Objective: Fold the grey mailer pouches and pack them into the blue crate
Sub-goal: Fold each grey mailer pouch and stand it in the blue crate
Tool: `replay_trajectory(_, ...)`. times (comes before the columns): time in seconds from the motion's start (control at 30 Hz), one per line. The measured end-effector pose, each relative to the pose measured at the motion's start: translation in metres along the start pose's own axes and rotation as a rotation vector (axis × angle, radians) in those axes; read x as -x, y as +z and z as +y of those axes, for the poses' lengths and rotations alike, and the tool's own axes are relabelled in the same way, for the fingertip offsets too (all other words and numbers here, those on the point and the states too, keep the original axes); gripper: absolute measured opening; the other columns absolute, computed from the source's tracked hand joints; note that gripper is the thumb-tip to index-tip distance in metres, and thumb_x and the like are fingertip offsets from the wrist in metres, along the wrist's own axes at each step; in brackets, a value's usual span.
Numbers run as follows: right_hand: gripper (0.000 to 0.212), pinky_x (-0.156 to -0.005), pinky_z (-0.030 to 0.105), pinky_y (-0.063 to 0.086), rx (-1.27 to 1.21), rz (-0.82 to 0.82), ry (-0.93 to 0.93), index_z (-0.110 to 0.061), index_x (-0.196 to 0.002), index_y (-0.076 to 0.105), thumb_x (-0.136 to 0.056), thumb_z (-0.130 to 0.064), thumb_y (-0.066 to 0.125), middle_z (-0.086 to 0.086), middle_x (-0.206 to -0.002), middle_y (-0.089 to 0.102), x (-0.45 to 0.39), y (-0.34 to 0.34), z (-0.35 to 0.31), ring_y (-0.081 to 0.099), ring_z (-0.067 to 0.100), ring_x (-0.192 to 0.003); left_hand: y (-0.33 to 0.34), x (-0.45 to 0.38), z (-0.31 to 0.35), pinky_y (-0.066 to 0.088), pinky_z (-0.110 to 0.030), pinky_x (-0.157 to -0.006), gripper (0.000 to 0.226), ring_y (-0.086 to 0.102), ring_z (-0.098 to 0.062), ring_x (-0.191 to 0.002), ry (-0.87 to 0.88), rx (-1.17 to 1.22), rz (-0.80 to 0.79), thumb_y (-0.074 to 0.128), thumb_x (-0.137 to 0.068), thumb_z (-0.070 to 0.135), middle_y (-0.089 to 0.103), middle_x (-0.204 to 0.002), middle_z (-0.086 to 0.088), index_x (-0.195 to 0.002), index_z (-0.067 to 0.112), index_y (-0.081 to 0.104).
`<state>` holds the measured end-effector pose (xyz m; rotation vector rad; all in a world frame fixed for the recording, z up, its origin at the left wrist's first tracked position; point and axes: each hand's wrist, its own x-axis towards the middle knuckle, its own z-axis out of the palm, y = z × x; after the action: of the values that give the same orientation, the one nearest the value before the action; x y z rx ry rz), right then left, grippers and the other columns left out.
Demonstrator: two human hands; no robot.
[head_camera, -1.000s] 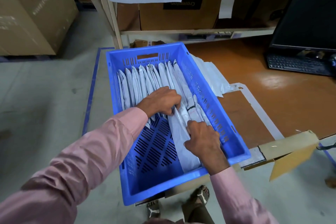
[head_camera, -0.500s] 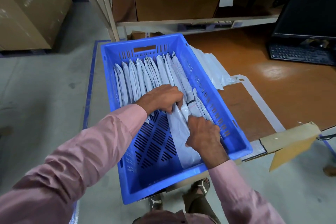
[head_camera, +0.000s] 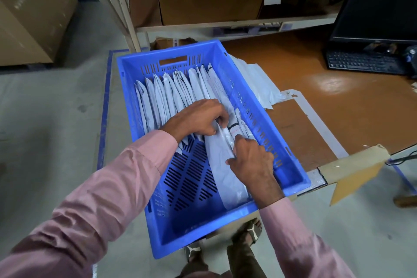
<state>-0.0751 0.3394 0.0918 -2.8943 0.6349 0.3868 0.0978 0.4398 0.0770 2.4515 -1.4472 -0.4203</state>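
A row of folded pouches (head_camera: 171,95) stands packed at the far end of the blue crate (head_camera: 293,178). Left hand (head_camera: 198,117) and right hand (head_camera: 252,162) both grasp another grey pouch (head_camera: 222,165) inside it. More unfolded mailers (head_camera: 257,83) wait just beside the crate.

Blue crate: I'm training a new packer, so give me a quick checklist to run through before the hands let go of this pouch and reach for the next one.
1. Pouch inside the blue crate: ok, the folded grey pouch lies along the right side, within the walls.
2. Grip on it: ok, left hand and right hand both hold the pouch.
3. Row of packed pouches standing on edge: ok, the left hand rests against their near ends.
4. Free room in the crate: ok, bare slotted floor shows at the near left.
5. More loose pouches to fold: ok, some lie on the table beyond the crate's right wall.
6. Fold holding without the hands: cannot tell.
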Motion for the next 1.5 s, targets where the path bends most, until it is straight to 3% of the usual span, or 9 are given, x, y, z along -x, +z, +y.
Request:
replay_trajectory(0.2, 0.047, -0.088, 0.042, 0.051, -0.059, 0.02, 0.003, -0.019, -0.121, 0.054, -0.094, -0.054, 0.069, 0.003, -0.123, 0.065, -0.001, 0.003, 0.0, 0.064, 0.031, -0.118, -0.002, 0.005, 0.001, 0.041, -0.033, -0.083, 0.044, 0.047, -0.011, -0.104, 0.002, 0.027, 0.098, 0.087, -0.074, 0.018, 0.058, -0.111, 0.008, -0.113, 0.031, 0.072)
replay_trajectory(0.4, 0.038, -0.079, 0.041, 0.05, -0.19, 0.197, -0.059, -0.02, -0.122, 0.054, -0.101, -0.051, 0.056, 0.002, -0.122, 0.064, 0.008, -0.007, 0.005, 0.066, 0.03, -0.114, 0.001, 0.032, 0.011, 0.045, -0.045, -0.097, 0.028, 0.051, -0.017, -0.111, -0.159, -0.008, 0.327, 0.077, -0.088, 0.025, 0.059, -0.113, 0.008, -0.114, 0.031, 0.071)
replay_trajectory(0.5, 0.035, -0.071, 0.041, 0.047, -0.223, 0.309, -0.171, -0.02, -0.121, 0.053, -0.101, -0.049, 0.053, 0.003, -0.12, 0.062, 0.017, -0.019, 0.022, 0.064, 0.031, -0.112, 0.011, 0.045, 0.039, 0.04, -0.04, -0.101, 0.03, 0.048, -0.016, -0.122, -0.251, -0.022, 0.404, 0.072, -0.092, 0.027, 0.058, -0.12, 0.009, -0.121, 0.033, 0.068)
replay_trajectory(0.63, 0.029, -0.062, 0.038, 0.046, -0.311, 0.511, -0.288, -0.022, -0.113, 0.055, -0.098, -0.046, 0.059, 0.002, -0.111, 0.06, 0.026, -0.036, 0.067, 0.063, 0.031, -0.102, 0.021, 0.054, 0.088, 0.043, -0.043, -0.099, 0.036, 0.049, -0.017, -0.12, -0.295, 0.032, 0.599, 0.069, -0.092, 0.028, 0.058, -0.122, 0.008, -0.127, 0.031, 0.066)
replay_trajectory(0.77, 0.024, -0.059, 0.036, 0.041, -0.358, 0.582, -0.312, -0.025, -0.111, 0.053, -0.097, -0.044, 0.058, -0.003, -0.109, 0.058, 0.028, -0.043, 0.12, 0.062, 0.027, -0.102, 0.026, 0.036, 0.147, 0.046, -0.046, -0.099, 0.042, 0.052, -0.02, -0.122, -0.354, 0.101, 0.759, 0.064, -0.093, 0.029, 0.058, -0.127, 0.006, -0.135, 0.029, 0.062)
replay_trajectory(0.97, 0.03, -0.064, 0.041, 0.052, -0.426, 0.611, -0.254, -0.025, -0.12, 0.053, -0.1, -0.048, 0.054, 0.0, -0.116, 0.059, 0.024, -0.033, 0.193, 0.066, 0.031, -0.098, 0.055, -0.005, 0.214, 0.046, -0.041, -0.105, 0.05, 0.052, -0.024, -0.122, -0.392, 0.171, 0.78, 0.058, -0.092, 0.032, 0.058, -0.129, -0.001, -0.142, 0.022, 0.057)
replay_trajectory(1.17, 0.036, -0.064, 0.034, 0.05, -0.418, 0.619, -0.237, -0.021, -0.129, 0.056, -0.102, -0.045, 0.054, 0.0, -0.122, 0.06, 0.002, -0.022, 0.25, 0.066, 0.028, -0.097, 0.083, -0.062, 0.257, 0.044, -0.043, -0.108, 0.052, 0.052, -0.028, -0.123, -0.401, 0.132, 0.765, 0.062, -0.092, 0.018, 0.056, -0.131, -0.007, -0.143, 0.015, 0.054)
replay_trajectory(1.37, 0.034, -0.065, 0.036, 0.049, -0.427, 0.613, -0.193, -0.021, -0.13, 0.056, -0.102, -0.04, 0.055, 0.001, -0.123, 0.059, -0.052, -0.023, 0.292, 0.065, 0.03, -0.095, 0.093, -0.131, 0.271, 0.044, -0.044, -0.106, 0.056, 0.048, -0.03, -0.122, -0.504, 0.016, 0.753, 0.063, -0.089, 0.018, 0.056, -0.129, -0.01, -0.145, 0.015, 0.053)
replay_trajectory(1.5, 0.03, -0.066, 0.039, 0.051, -0.423, 0.632, -0.192, -0.023, -0.129, 0.056, -0.101, -0.034, 0.059, -0.001, -0.124, 0.057, -0.091, -0.017, 0.317, 0.058, 0.028, -0.105, 0.111, -0.176, 0.268, 0.038, -0.042, -0.111, 0.055, 0.049, -0.032, -0.121, -0.556, 0.052, 0.811, 0.064, -0.087, 0.019, 0.059, -0.131, -0.015, -0.141, 0.009, 0.056)
